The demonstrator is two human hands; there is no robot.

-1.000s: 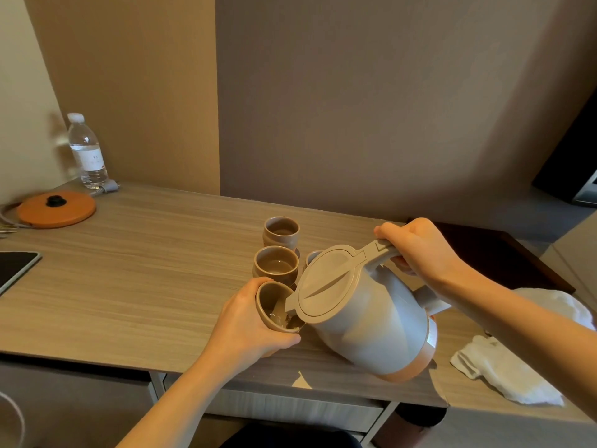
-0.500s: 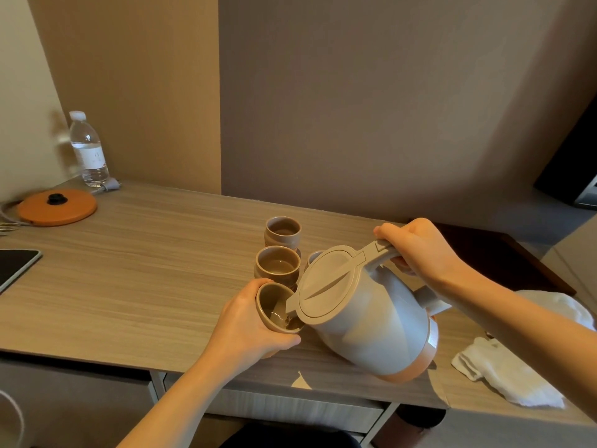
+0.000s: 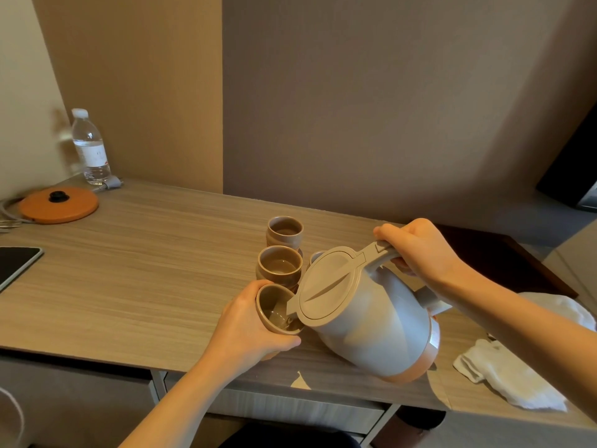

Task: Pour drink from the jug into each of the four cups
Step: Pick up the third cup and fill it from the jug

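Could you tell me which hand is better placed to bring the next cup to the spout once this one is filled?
Left. The left hand already grips the tilted cup beside the middle cup, while the right hand holds the jug by its handle.

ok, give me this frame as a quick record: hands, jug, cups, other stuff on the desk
left hand: wrapped around the nearest cup, tilting it toward the jug
right hand: gripping the jug handle
jug: grey, lid closed, tipped left, spout at the nearest cup's rim
nearest cup contents: some liquid at the bottom
middle cup: upright on the desk, liquid inside
far cup: upright, liquid inside
fourth cup: mostly hidden behind the jug, fill unknown
other items: water bottle, orange lid, white cloth
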